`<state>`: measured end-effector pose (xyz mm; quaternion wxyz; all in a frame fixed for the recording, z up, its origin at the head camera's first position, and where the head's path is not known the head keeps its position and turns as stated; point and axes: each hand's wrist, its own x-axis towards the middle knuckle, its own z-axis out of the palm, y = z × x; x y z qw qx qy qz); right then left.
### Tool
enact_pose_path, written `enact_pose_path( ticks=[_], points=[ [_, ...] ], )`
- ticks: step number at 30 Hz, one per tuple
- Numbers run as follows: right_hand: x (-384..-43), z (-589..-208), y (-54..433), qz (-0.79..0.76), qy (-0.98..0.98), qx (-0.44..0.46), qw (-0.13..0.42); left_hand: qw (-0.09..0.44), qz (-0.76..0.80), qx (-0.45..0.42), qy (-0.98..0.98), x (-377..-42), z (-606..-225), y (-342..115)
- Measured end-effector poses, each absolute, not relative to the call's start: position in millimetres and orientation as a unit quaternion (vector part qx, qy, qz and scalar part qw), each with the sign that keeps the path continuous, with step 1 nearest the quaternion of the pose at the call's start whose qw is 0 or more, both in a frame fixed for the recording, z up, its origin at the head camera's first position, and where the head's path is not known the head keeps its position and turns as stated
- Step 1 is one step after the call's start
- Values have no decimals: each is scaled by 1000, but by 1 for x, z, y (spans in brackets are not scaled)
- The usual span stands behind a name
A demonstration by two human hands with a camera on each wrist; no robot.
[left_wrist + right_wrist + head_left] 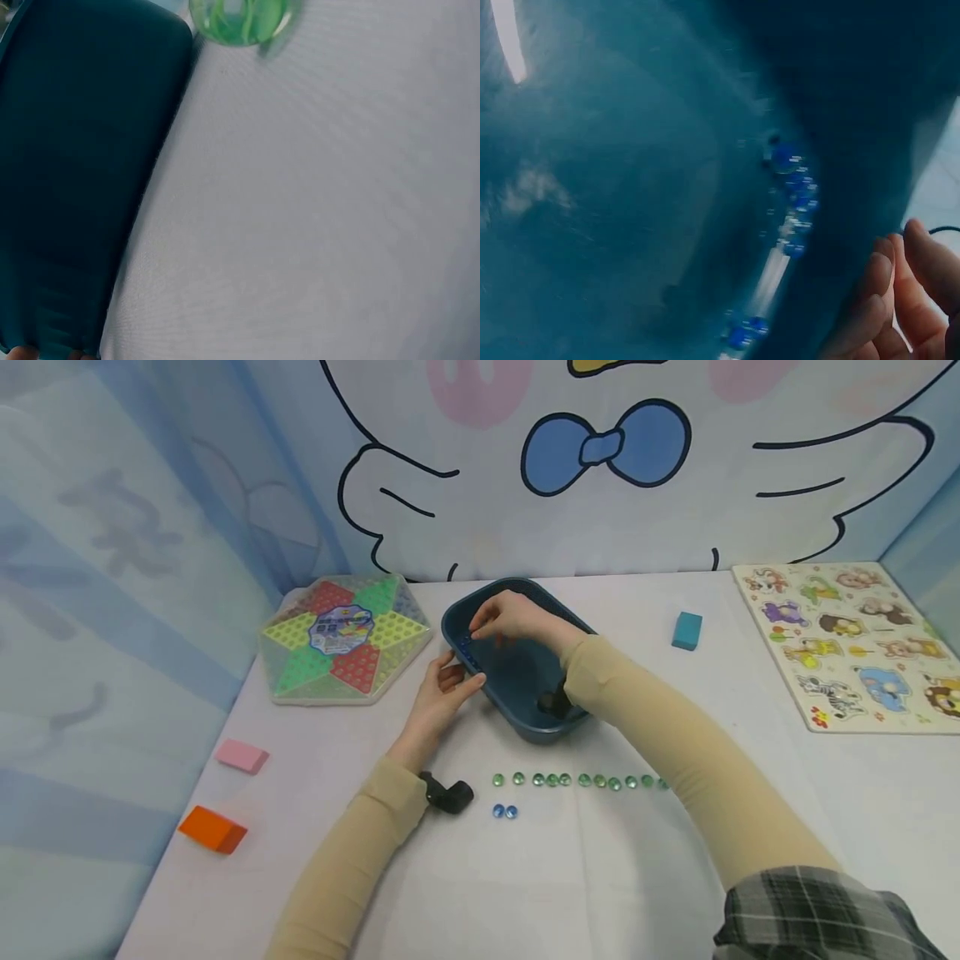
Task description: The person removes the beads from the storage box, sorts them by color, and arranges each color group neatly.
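A dark blue plastic tub (525, 727) stands at the middle of the table. My left hand (442, 693) holds its left side, thumb and fingers at the rim; fingertips (22, 352) show at the bottom of the left wrist view. Inside the tub, my right hand (510, 617) reaches down towards the left wall, with thumb and fingertips close together. Small blue glass marbles (802, 199) lie along the tub's inner edge near it. I cannot tell whether those fingertips hold a marble. Green marbles (585, 780) form a row on the cloth, with two blue marbles (505, 812) below.
Left of the tub is a hexagonal box (345, 639) with coloured triangles. A pink block (242, 756) and an orange block (213, 829) lie near the left edge. A teal block (687, 631) and an animal puzzle board (855, 647) are on the right.
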<state>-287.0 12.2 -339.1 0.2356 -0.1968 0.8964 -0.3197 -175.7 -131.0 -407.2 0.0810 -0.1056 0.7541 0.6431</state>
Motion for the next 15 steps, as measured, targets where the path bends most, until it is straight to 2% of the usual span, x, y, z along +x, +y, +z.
enact_pose_path(
  ticks=[8, 15],
  points=[
    [-289, -357, 10, -269, 894, -222, 283, 82, 647, -109, 750, -174, -405, -129],
    [-288, -359, 0, -227, 903, -230, 284, 77, 650, -111, 748, -175, -406, -130]
  ],
)
